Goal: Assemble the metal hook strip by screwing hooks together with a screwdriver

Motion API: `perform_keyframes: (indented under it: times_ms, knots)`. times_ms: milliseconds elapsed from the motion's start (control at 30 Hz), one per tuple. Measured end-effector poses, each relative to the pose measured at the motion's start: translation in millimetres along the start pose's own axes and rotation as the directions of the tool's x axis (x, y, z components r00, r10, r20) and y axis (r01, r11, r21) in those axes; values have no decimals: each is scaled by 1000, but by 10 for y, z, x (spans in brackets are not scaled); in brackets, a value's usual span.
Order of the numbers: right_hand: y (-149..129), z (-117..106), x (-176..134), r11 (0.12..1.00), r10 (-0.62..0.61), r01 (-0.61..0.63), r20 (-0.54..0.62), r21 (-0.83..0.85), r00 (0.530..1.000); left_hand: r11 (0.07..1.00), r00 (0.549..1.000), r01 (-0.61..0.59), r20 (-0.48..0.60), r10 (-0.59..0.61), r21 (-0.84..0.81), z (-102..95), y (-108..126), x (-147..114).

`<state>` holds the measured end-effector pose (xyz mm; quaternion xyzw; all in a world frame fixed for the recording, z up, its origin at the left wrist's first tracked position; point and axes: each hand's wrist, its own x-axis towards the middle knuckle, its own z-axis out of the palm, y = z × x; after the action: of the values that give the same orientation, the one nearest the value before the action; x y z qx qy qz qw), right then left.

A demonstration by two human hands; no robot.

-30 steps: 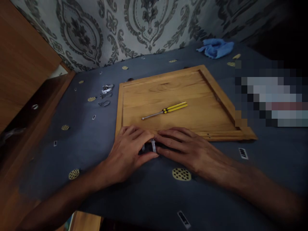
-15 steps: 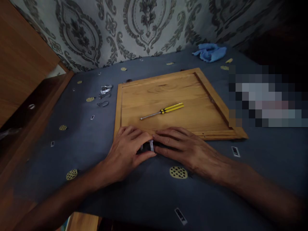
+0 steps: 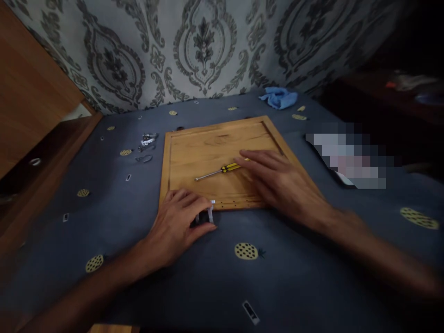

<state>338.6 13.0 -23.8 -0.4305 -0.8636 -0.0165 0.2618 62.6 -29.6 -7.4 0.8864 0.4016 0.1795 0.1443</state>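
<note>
Right hand (image 3: 282, 182) shifted — over screwdriver handle (image 3: 230, 167) | left hand (image 3: 177, 215) — holds bracket (image 3: 210, 214)

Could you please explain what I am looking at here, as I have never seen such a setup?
There is no machine: a camera worn on a person's head looks down at their bare hands. A wooden panel lies on a dark patterned cloth, with loose metal pieces to its left and a blue rag behind. The left hand holds a metal fitting at the panel's near edge. The right hand is over the yellow screwdriver; whether it touches is unclear.
</note>
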Motion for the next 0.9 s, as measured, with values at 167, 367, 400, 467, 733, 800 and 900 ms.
perform_keyframes:
  times_ms: [167, 367, 400, 467, 733, 800, 900]
  knots:
    - [238, 83, 158, 996, 64, -54, 132, -78, 989, 1000, 1000, 7, 12, -6, -13, 0, 0, -1]
    - [266, 99, 197, 996, 53, -62, 116, 69, 992, 1000, 1000, -15, -11, 15, 3, 9, -7, -12]
    - [256, 71, 195, 992, 56, -67, 104, 109, 993, 1000, 1000, -20, -15, 20, 1, 9, -6, -13]
    - [213, -6, 185, 973, 77, -89, 63, 214, 995, 1000, 999, -31, -18, 30, -1, 6, -5, -12]
    - [-268, -351, 159, 674, 413, -170, -175, 718, 894, 999, 999, -42, -17, 42, 8, -3, -4, -2]
    - [-383, -392, 171, 563, 468, -169, -144, 809, 872, 999, 999, -44, -17, 45, 8, 2, -8, -1]
    - [-487, -389, 183, 489, 495, -200, -81, 849, 865, 999, 999, -49, -22, 49, 12, 6, -13, 1]
